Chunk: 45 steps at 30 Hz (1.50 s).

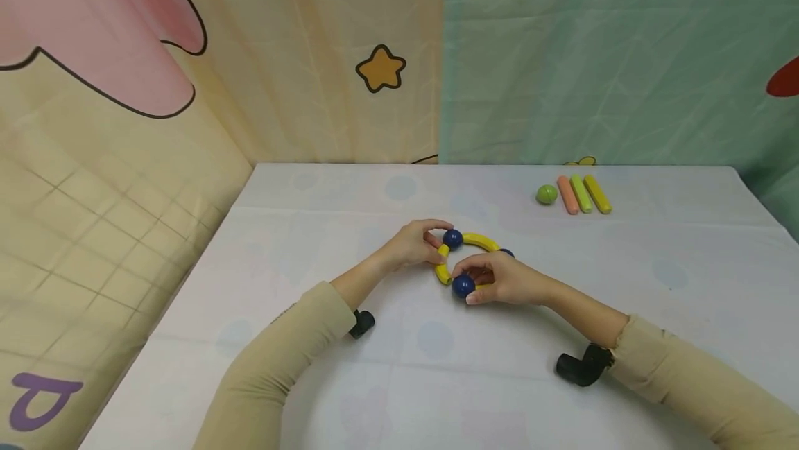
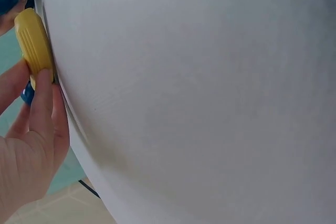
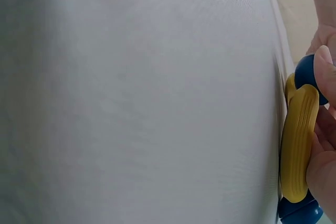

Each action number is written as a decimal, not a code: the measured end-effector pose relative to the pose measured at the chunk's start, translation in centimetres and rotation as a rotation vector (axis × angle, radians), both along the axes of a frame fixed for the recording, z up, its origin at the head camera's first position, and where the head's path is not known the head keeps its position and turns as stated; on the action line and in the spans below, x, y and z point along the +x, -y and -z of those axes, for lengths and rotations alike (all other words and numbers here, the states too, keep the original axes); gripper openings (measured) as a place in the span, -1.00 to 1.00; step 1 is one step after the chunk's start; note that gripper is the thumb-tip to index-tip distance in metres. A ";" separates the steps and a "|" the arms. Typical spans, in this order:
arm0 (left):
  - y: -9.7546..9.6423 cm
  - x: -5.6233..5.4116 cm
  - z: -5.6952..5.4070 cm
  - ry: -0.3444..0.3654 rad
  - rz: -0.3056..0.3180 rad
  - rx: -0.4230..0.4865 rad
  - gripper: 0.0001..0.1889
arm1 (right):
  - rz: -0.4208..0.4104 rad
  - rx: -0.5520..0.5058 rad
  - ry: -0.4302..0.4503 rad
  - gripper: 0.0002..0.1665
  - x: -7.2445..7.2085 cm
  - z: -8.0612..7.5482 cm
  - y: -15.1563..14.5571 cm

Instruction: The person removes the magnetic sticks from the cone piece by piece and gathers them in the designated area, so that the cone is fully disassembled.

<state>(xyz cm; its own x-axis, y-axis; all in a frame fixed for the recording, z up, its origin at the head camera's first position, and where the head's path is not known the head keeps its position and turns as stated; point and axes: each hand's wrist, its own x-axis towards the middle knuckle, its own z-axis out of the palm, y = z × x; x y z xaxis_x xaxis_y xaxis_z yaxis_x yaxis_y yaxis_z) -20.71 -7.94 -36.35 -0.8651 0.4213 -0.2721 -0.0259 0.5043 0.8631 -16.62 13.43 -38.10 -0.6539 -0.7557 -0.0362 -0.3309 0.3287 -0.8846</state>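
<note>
Curved yellow rods and dark blue balls form a ring on the table in the head view. My left hand (image 1: 412, 245) pinches the curved yellow rod (image 1: 442, 272) on the ring's left side, its fingertips close to the rear blue ball (image 1: 453, 238). Between finger and thumb, my right hand (image 1: 514, 280) holds the front blue ball (image 1: 463, 286). Another yellow rod (image 1: 479, 240) runs along the back to a blue ball (image 1: 508, 252) partly hidden by the right hand. In the right wrist view, a yellow rod (image 3: 299, 145) extends from the held ball beneath the palm.
Toward the back right of the white table (image 1: 299, 228) lie a green ball (image 1: 546, 194), an orange stick (image 1: 568, 195), a light green stick (image 1: 581, 193) and a yellow stick (image 1: 597, 194). Black wrist mounts (image 1: 583, 365) hang below both forearms. Printed curtains (image 1: 312, 55) stand behind.
</note>
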 end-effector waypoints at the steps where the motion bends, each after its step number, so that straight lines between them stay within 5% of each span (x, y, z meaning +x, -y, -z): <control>1: 0.0 0.0 0.0 0.003 0.001 0.001 -0.35 | -0.006 -0.001 0.001 -0.57 0.0 0.0 0.0; 14: 0.0 -0.2 0.0 -0.014 0.009 -0.014 -0.34 | 0.040 -0.057 -0.034 -0.61 0.0 0.6 -0.3; 45: -0.1 -0.2 0.1 0.005 0.015 -0.009 -0.34 | 0.196 -0.110 0.118 -0.47 -0.3 -0.9 -1.4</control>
